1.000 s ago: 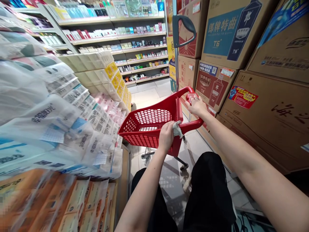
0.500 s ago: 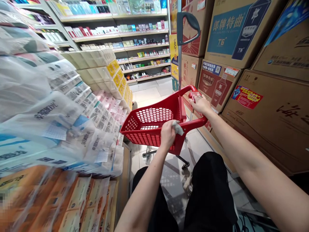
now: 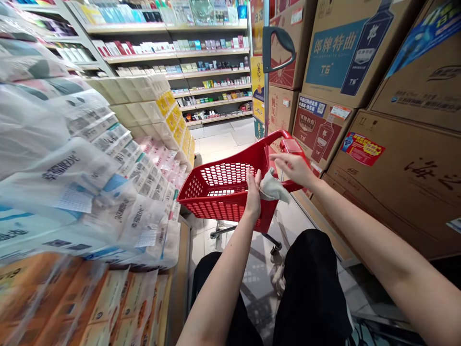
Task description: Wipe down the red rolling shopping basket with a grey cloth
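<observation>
A red plastic shopping cart [image 3: 219, 194] stands on the tiled aisle floor just ahead of my knees. My left hand [image 3: 253, 189] is raised over the cart's near rim, its fingers pinching a crumpled white cloth [image 3: 271, 188]. My right hand [image 3: 294, 166] hovers close to the cart's red handle [image 3: 288, 144], fingers spread and reaching toward the cloth, touching or nearly touching its upper edge. My legs in black trousers [image 3: 309, 288] fill the bottom of the view.
Plastic-wrapped tissue packs [image 3: 90, 163] are stacked high on the left, over orange boxes [image 3: 72, 302]. Large cardboard cartons [image 3: 396, 158] line the right side. A grey trolley handle [image 3: 277, 45] rises behind the cart. Stocked shelves [image 3: 187, 62] stand at the aisle's far end.
My right hand let go of the cart handle and came toward the cloth. My left hand lifted off the cart rim, and the cloth unfolded between both hands.
</observation>
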Demonstrator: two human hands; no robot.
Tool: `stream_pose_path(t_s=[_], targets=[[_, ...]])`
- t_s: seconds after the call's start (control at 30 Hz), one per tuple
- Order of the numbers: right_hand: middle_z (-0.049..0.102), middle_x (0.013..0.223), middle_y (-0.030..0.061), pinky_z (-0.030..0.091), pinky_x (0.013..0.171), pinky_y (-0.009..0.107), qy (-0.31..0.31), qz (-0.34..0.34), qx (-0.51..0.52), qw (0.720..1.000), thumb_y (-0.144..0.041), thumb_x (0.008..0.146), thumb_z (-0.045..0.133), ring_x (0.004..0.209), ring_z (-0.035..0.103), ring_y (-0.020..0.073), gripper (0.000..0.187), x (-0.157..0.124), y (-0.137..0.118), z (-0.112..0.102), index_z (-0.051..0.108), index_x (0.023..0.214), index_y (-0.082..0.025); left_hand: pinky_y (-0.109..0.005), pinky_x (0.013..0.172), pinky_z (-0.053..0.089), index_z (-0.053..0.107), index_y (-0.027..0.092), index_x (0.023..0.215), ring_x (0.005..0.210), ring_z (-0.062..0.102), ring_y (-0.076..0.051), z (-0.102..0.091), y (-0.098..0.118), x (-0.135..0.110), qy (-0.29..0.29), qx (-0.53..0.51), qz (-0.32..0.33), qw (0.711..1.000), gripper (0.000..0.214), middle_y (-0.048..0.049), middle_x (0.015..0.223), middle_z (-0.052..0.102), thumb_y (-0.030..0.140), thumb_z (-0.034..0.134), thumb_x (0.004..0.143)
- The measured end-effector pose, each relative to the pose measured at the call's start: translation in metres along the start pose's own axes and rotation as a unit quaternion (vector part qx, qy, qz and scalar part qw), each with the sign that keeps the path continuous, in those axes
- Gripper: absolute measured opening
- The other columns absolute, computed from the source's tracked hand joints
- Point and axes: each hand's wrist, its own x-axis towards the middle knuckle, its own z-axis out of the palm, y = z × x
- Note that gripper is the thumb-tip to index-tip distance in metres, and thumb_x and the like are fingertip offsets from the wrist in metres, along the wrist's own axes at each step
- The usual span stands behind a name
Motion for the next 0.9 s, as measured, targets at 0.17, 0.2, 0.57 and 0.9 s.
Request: stream_pose_path(t_s=[0.17, 0.2, 0.57, 0.9], targets=[[0.060, 0.117, 0.0088, 0.044, 0.085, 0.031, -0.208, -0.050, -0.161, 0.963, -0.042, 0.086, 0.055, 0.102, 0.059, 0.0218, 0.040, -0.016, -0.017, 0.018, 0.057, 0.120, -0.022, -0.036, 0.105, 0.037, 0.018, 0.030, 0.146, 0.131, 0.043, -0.015, -0.031, -0.010, 0.015, 0.040, 0.108, 0.093, 0.989, 0.062, -0.0061, 0.144, 0.043, 0.060, 0.005, 0.093], [0.059, 0.115, 0.0092, 0.044, 0.083, 0.030, -0.209, -0.036, -0.197, 0.957, -0.040, 0.085, 0.057, 0.100, 0.058, 0.0218, 0.038, -0.018, -0.016, 0.016, 0.056, 0.118, -0.021, -0.036, 0.105, 0.037, 0.026, 0.027, 0.144, 0.129, 0.045, -0.015, -0.045, -0.012, 0.019, 0.056, 0.194, 0.117, 0.972, 0.059, -0.0073, 0.141, 0.046, 0.055, 0.008, 0.095], [0.058, 0.108, 0.0149, 0.037, 0.083, 0.033, -0.202, 0.052, -0.369, 0.906, -0.027, 0.088, 0.041, 0.097, 0.054, 0.0258, 0.038, -0.026, 0.005, -0.021, 0.049, 0.121, -0.011, -0.037, 0.085, 0.034, 0.056, 0.023, 0.104, 0.094, 0.052, -0.022, -0.108, -0.032, 0.032, -0.028, 0.732, 0.170, 0.659, 0.026, -0.0060, 0.101, 0.062, 0.036, 0.036, 0.095], [0.059, 0.108, 0.0218, 0.033, 0.084, 0.041, -0.183, 0.032, -0.367, 0.911, -0.027, 0.091, 0.033, 0.100, 0.050, 0.0314, 0.034, -0.028, -0.031, 0.073, 0.057, 0.109, -0.009, -0.035, 0.079, 0.032, 0.056, 0.023, 0.099, 0.092, 0.051, -0.022, -0.104, -0.035, 0.017, -0.027, 0.748, 0.184, 0.638, 0.026, -0.0059, 0.098, 0.060, 0.033, 0.033, 0.096]])
